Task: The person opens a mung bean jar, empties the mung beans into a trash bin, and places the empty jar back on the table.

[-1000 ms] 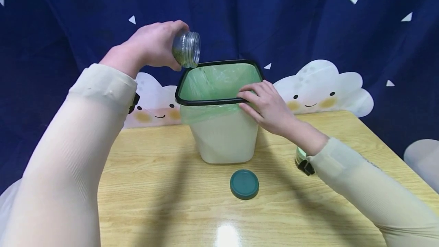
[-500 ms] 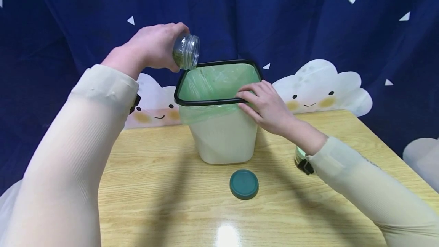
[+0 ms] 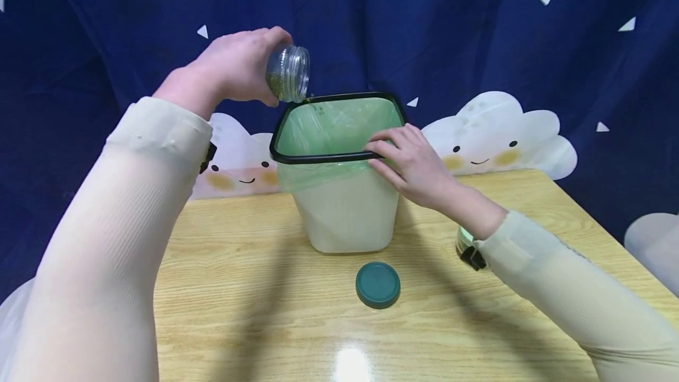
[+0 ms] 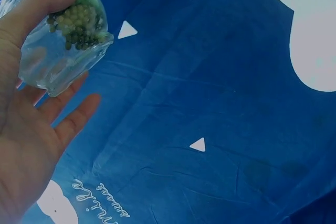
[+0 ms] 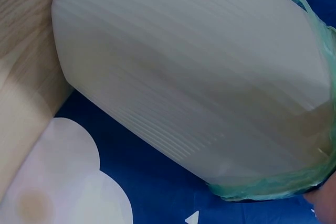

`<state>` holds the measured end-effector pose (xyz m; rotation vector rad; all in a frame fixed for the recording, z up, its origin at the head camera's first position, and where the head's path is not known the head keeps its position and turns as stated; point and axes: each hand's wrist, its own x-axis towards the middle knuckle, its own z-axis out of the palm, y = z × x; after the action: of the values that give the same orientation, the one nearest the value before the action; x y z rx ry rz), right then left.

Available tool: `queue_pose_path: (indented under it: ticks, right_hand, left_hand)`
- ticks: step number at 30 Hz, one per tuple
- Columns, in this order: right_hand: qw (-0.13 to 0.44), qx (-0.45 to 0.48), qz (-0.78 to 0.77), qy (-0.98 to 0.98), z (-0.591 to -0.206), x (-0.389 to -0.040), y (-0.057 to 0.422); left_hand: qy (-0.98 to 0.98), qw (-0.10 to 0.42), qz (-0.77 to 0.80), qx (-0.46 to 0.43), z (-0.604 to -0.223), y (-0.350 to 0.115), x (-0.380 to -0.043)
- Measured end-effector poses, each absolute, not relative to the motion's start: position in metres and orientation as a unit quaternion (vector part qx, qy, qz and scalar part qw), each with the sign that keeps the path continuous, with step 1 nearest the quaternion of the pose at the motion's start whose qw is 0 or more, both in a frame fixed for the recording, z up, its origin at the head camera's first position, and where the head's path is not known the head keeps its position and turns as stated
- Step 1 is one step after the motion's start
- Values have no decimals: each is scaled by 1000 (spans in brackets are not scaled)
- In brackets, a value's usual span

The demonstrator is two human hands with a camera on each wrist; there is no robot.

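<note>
My left hand (image 3: 239, 68) grips a clear jar (image 3: 293, 73), tipped on its side with its open mouth at the back left rim of a white trash bin (image 3: 347, 211). Small round green beans (image 4: 79, 24) lie in the jar, and a few dark bits show just below its mouth in the head view. A green plastic bag (image 3: 339, 131) lines the bin, held under a black rim (image 3: 323, 159). On the bin's right front corner, my right hand (image 3: 416, 164) holds the rim, fingers over the top and thumb outside.
A dark green lid (image 3: 378, 285) lies on the wooden table (image 3: 212, 299) in front of the bin. Partly hidden behind my right wrist stands a small container with a light green top (image 3: 464, 239). A blue curtain (image 3: 339, 22) hangs behind.
The jar dipped slightly, then rose a little in my left hand. Dark bits now show below its mouth. My right hand stays on the rim.
</note>
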<state>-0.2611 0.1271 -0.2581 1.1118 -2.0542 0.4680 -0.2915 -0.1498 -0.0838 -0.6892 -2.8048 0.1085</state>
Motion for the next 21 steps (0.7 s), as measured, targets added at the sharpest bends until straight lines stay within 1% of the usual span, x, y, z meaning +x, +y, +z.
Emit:
queue_pose_path:
  ticks: [5,12,18,21]
  right_hand:
    - [370,430,183,-803,-258,-261,129]
    - [366,428,184,-806,-259,-260,129]
    - [370,432,184,-802,-259,-260,129]
    - [374,433,183,-800,-258,-261,129]
  left_hand:
    - [-965,112,37,-236,-86,-148,-292]
    - [-966,109,33,-230,-90,-148,-293]
    - [-961,131,33,-240,-87,-149,-293]
    - [-961,129,37,-243,-86,-148,-293]
